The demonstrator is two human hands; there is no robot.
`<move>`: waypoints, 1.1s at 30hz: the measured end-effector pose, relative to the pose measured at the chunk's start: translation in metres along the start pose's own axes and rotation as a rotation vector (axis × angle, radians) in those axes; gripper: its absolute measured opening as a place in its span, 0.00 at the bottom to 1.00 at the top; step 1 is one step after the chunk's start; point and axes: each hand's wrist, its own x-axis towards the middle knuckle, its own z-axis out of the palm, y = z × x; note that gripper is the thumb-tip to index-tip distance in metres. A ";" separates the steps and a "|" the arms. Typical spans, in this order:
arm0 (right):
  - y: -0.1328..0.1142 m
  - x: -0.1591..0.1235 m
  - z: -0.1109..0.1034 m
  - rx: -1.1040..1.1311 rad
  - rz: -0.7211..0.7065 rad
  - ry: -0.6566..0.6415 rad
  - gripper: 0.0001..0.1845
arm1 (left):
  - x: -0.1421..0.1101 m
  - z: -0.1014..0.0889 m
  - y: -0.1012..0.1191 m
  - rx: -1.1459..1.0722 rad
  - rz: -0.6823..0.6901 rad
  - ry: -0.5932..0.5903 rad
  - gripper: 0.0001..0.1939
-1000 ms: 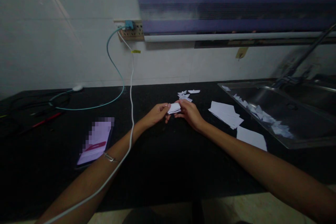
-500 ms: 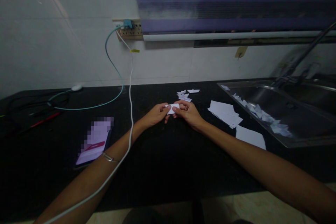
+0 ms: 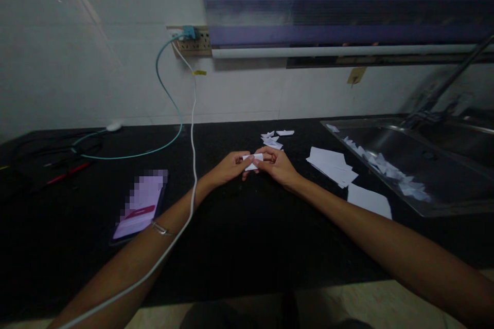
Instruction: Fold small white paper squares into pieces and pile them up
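Pinching paper (image 3: 250, 167) between left hand (image 3: 232, 166) and right hand (image 3: 281, 167), thumbs on top. Paper's well left of sink (image 3: 455, 209). Sheets (image 3: 329, 163) just left of sink, boats (image 3: 386, 168) along its left edge.

Folded paper (image 3: 258, 156) partly hidden, phone screen (image 3: 143, 200) partly pixelated, faucet (image 3: 463, 70) cropped right

Hands (image 3: 230, 168) (image 3: 281, 168) pinch folded paper (image 3: 250, 167); paper boats (image 3: 272, 143) beyond.
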 end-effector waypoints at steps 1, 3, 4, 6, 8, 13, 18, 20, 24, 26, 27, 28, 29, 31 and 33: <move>0.000 0.000 0.000 -0.002 0.003 -0.003 0.20 | 0.000 0.000 0.000 0.007 -0.004 -0.001 0.30; 0.000 0.000 0.000 -0.013 0.008 -0.017 0.19 | 0.000 0.000 0.001 0.016 0.000 -0.010 0.30; 0.000 0.000 -0.001 -0.020 0.008 -0.025 0.18 | 0.000 0.000 0.001 0.019 0.007 -0.014 0.30; 0.000 0.001 -0.001 -0.024 0.007 -0.035 0.15 | 0.001 0.000 0.002 0.018 0.022 -0.015 0.29; 0.001 0.002 -0.002 -0.003 0.012 -0.024 0.12 | 0.001 0.001 0.002 0.012 0.035 -0.010 0.28; 0.006 0.004 -0.002 -0.042 -0.027 -0.006 0.16 | 0.000 0.001 -0.001 0.006 0.045 -0.039 0.25; 0.008 0.003 -0.002 -0.175 -0.080 0.005 0.22 | 0.001 0.002 0.002 -0.055 0.019 -0.039 0.26; 0.009 0.004 -0.002 -0.201 -0.103 0.020 0.22 | 0.002 0.003 0.003 -0.089 0.010 -0.039 0.27; 0.008 0.004 -0.001 -0.224 -0.143 0.002 0.21 | 0.005 0.001 -0.001 -0.097 -0.059 0.003 0.31; 0.006 0.004 -0.001 -0.242 -0.159 0.009 0.21 | 0.004 0.000 -0.003 -0.089 -0.071 0.030 0.30; 0.006 0.004 -0.001 -0.246 -0.169 0.012 0.21 | 0.004 0.000 -0.004 -0.082 -0.072 0.040 0.29; 0.005 0.004 -0.001 -0.247 -0.179 0.015 0.22 | 0.003 -0.001 -0.004 -0.071 -0.076 0.051 0.29; 0.005 0.003 -0.001 -0.246 -0.186 0.014 0.23 | 0.003 0.000 -0.004 -0.059 -0.080 0.061 0.29; 0.005 0.003 -0.001 -0.244 -0.186 0.009 0.24 | 0.002 0.000 -0.002 -0.030 -0.089 0.079 0.28; 0.005 0.003 -0.001 -0.242 -0.173 0.001 0.24 | 0.002 0.001 0.001 -0.008 -0.082 0.091 0.28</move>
